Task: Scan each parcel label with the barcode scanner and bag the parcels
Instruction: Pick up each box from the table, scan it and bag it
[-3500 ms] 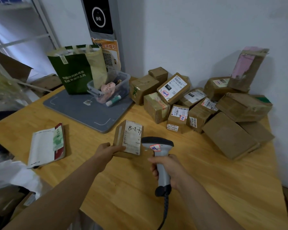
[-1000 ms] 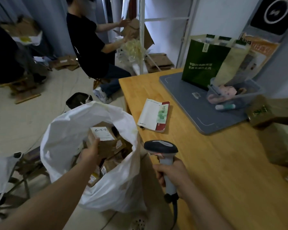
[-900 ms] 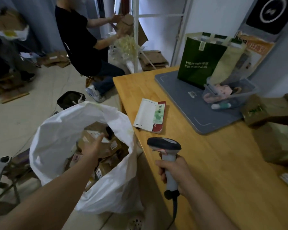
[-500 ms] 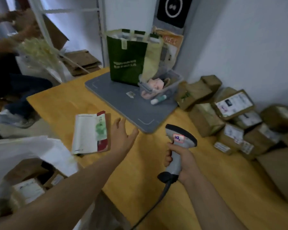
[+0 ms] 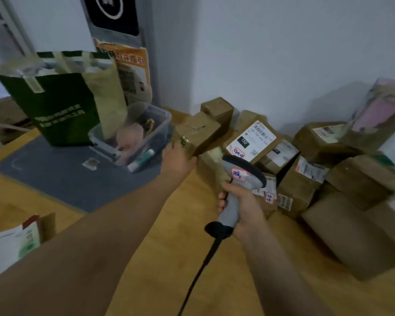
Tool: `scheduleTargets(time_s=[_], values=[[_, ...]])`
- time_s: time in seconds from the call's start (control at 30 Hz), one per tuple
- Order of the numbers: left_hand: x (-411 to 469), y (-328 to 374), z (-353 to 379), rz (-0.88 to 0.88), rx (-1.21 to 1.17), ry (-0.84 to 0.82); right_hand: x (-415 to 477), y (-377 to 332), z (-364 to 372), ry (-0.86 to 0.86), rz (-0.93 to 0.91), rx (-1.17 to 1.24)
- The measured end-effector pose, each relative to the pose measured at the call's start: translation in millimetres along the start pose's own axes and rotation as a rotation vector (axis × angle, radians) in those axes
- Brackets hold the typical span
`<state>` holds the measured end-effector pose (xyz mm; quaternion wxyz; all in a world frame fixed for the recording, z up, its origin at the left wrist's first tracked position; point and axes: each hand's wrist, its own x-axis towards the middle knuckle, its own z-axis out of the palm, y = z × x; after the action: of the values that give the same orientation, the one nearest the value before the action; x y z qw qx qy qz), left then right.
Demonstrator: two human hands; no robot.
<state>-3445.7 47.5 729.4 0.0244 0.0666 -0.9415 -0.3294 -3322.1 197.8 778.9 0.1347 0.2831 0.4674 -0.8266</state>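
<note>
- The left hand [image 5: 178, 157] touches the near corner of a brown cardboard parcel [image 5: 197, 131] just right of the clear plastic tub [image 5: 161, 114]; blur hides whether its fingers clasp it.
- The right hand [image 5: 244, 208] grips the grey barcode scanner [image 5: 243, 175] by its handle, further right of the tub, before the piled brown parcels [image 5: 301, 185].
</note>
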Motion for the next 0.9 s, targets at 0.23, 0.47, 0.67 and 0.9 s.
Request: scheduleTargets(time_s=[0.23, 0.47, 0.67, 0.9], values=[[81.8, 23.2, 28.6, -0.058, 0.238, 0.05, 47.4, 6.8, -5.9, -0.046, 0.001, -0.128], [70.2, 15.6, 24.4, -0.108, 0.087, -0.029, 44.6, 5.1, -22.1, -0.016, -0.025, -0.182], [-27.1, -26.2, -12.7, -0.222, -0.3, 0.079, 4.2, 8.8, -34.3, -0.029, -0.044, -0.134], [-146.7, -62.4, -39.0, -0.437, -0.668, 0.014, -47.1, 52.1, -53.7, -0.009, 0.026, -0.169]])
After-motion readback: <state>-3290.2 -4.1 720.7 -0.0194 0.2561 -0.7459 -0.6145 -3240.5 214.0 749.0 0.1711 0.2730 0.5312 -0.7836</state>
